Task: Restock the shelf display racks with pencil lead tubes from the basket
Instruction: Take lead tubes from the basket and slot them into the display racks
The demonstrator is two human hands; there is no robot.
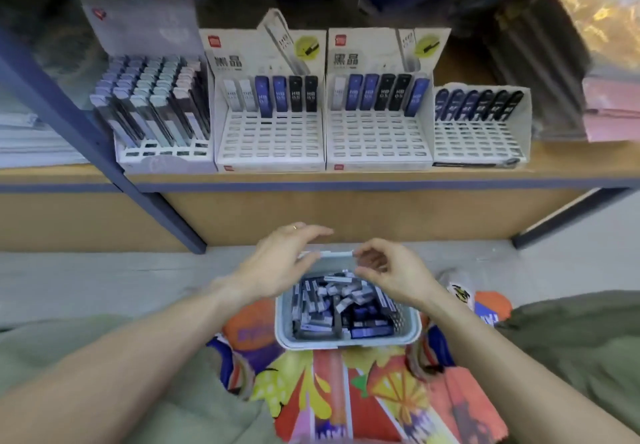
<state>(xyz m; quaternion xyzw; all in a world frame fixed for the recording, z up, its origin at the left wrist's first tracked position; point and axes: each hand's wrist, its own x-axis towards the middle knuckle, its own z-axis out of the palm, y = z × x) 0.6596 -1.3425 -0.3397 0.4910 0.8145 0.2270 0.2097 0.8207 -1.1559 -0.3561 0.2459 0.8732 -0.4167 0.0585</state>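
- Basket (348, 342) of lead tubes (341, 308) sits on lap w/ colourful cloth (332, 391), just below shelf (311, 175): prob. so racks are in easy reach.
- Middle racks (272, 139) mostly bare in front, only back row filled.
- Left hand (277, 267): fingers straightish, spread over basket's far rim, holding nothing visible.
- Right hand (391, 274): fingers curled, seem to pinch end of a pale tube (337, 254); blurred, not sure.

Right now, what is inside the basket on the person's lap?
The basket holds a loose heap of pencil lead tubes, blue, black and white. The lower layers and the basket's floor are covered by the heap.
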